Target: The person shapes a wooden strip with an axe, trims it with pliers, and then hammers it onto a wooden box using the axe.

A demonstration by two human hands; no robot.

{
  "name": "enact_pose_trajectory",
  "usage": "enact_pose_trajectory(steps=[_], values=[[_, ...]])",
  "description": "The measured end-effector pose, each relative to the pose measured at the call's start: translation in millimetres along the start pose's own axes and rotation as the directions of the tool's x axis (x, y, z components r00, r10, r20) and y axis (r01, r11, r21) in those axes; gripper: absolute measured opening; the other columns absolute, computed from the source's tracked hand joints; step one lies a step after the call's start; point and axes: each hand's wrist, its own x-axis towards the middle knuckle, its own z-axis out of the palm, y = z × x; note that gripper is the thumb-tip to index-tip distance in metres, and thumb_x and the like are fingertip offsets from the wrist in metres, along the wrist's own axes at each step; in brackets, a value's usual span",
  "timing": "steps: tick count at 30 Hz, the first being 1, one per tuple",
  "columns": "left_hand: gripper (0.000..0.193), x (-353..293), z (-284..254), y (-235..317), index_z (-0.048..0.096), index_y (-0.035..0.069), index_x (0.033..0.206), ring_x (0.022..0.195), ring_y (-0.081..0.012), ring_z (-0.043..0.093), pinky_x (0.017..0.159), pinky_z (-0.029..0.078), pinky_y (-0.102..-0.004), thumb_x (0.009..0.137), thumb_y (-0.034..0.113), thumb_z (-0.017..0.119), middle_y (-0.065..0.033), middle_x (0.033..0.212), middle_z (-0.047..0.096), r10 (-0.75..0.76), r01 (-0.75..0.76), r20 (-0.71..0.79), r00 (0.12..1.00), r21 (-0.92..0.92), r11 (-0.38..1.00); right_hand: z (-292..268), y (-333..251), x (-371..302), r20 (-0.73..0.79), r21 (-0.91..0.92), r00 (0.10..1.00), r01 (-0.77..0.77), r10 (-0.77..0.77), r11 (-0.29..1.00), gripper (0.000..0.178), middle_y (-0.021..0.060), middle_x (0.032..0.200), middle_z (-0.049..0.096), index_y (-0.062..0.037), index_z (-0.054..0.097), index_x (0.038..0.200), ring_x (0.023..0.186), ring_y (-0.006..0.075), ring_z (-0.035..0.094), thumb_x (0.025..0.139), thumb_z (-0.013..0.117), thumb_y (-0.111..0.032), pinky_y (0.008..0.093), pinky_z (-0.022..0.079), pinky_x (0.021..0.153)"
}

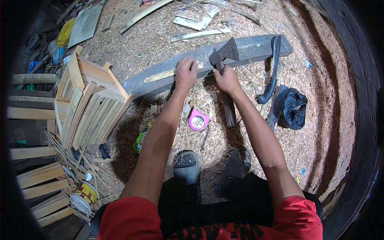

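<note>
Right grip [228, 81] around axe handle [229, 110] | left grip [187, 73] blurred over wood strip [160, 76] (hold unclear)

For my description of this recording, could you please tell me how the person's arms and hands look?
The left hand and right hand are bare, without gloves. The red sleeves are short; the forearms are uncovered, with no watch or bracelet visible.
</note>
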Motion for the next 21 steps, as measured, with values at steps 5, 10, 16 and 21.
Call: enact_pose_trajectory(steps=[5,10,16,21], values=[[0.013,1,2,-5,0.067,0.001,0.091,0.085,-0.0302,0.064,0.078,0.049,-0.0384,0.089,0.015,0.068,-0.0138,0.087,0.067,-0.115,0.111,-0.075,0.991,-0.052,0.992,5,6,3,0.0,-0.017,1.0,0.026,-0.026,1.0,0.044,0.0367,0.098,0.065,0.0127,0.062,0.102,0.099,0.0485,0.065,0.089,0.064,-0.03,0.0491,0.05,0.09],[0.014,2,6,3,0.072,0.003,0.098,0.082,-0.0242,0.065,0.076,0.05,-0.0334,0.09,0.015,0.069,-0.0126,0.087,0.069,-0.038,0.038,-0.078,0.996,-0.007,0.999,2,21,6,-0.01,0.03,0.998,0.059,-0.058,0.998,0.046,0.0338,0.099,0.066,0.0112,0.063,0.105,0.097,0.0467,0.066,0.088,0.067,-0.031,0.0474,0.051,0.089],[0.02,3,17,38,0.074,0.002,0.105,0.079,-0.013,0.062,0.073,0.049,-0.027,0.093,0.017,0.067,-0.0049,0.093,0.071,-0.258,0.264,0.072,0.963,-0.422,0.867,-7,18,6,-0.26,0.397,0.947,0.284,-0.19,0.873,0.031,0.0109,0.086,0.071,0.0021,0.064,0.107,0.073,0.0193,0.067,0.085,0.077,-0.017,0.0338,0.055,0.07],[0.022,6,32,56,0.07,-0.003,0.111,0.069,-0.0084,0.055,0.065,0.045,-0.022,0.094,0.01,0.065,-0.0043,0.093,0.07,-0.56,0.581,0.338,0.756,-0.741,0.337,-19,-4,7,-0.126,0.781,0.99,0.064,0.057,0.622,0.017,0.0027,0.073,0.065,-0.0035,0.063,0.096,0.054,0.0093,0.056,0.086,0.075,-0.008,0.026,0.045,0.048]])
